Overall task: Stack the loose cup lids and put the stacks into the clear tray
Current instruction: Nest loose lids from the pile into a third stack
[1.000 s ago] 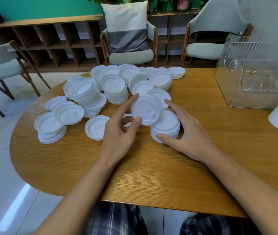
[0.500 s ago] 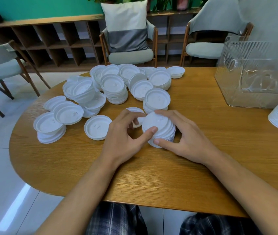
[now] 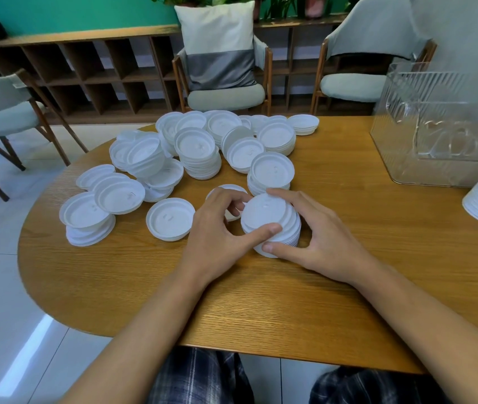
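Where the stack [image 3: 267,212] sits, loose lids [image 3: 198,150] crowd behind.

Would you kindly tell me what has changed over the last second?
The lid that the left hand held tilted above the stack has gone down onto it, and that hand now grips the stack. The right hand stayed round the stack; the other lids and the tray have not moved.
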A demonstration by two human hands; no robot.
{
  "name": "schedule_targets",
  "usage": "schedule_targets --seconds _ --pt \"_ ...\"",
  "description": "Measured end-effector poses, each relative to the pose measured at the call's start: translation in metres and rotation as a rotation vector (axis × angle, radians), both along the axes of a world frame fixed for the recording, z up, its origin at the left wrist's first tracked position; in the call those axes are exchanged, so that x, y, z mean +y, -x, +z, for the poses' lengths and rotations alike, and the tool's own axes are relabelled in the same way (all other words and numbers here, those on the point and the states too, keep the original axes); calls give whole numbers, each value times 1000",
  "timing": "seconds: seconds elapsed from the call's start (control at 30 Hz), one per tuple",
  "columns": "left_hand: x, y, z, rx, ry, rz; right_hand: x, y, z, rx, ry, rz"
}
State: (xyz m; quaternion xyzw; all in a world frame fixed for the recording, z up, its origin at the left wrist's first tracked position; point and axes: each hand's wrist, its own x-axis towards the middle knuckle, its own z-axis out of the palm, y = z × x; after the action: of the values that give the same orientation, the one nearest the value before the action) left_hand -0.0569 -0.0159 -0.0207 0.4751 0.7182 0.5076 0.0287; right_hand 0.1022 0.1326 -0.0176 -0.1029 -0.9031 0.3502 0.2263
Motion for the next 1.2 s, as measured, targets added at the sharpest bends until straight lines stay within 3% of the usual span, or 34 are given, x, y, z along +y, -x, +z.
schedule_targets --seconds 0.27,0.63,1.2 --pt "-8 1 7 -46 51 -187 0 -1 1 0 -1 9" --pt "2 -7 4 27 -17 -34 -2 5 -2 52 23 -28" --pt "-5 3 1 109 15 -26 0 3 -2 33 17 -29"
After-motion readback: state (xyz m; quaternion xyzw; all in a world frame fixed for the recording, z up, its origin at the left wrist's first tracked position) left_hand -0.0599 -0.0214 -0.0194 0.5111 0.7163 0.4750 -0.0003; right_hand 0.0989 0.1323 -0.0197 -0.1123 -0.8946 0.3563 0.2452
